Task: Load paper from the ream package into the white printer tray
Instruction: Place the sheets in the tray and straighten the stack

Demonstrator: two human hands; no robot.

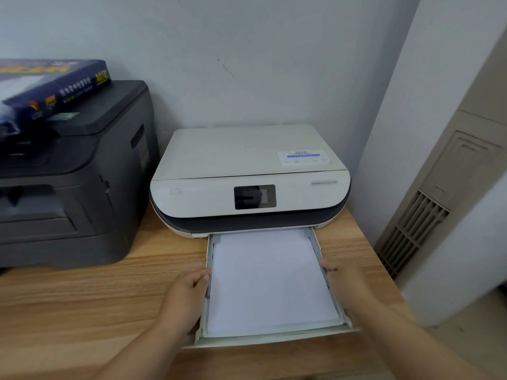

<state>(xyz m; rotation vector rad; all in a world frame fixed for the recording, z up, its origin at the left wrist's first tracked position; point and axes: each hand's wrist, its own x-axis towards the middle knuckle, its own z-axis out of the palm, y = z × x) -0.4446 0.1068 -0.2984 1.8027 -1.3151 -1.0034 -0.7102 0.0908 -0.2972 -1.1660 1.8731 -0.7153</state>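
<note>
The white printer point(249, 171) sits on a wooden desk against the wall. Its tray point(271, 337) is pulled out toward me and holds a flat stack of white paper point(269, 278). My left hand point(186, 294) rests against the tray's left side, fingers curled at the paper's edge. On the opposite rail, my right hand point(343, 275) has its fingertips touching the paper's right edge. The dark blue ream package point(52, 83) lies on top of the grey printer at the far left, its near end torn open.
A large dark grey printer point(71, 182) stands to the left of the white one. The wooden desk point(82, 305) stretches to the left of the tray. A beige vented unit point(439, 193) stands at the right, beyond the desk's edge.
</note>
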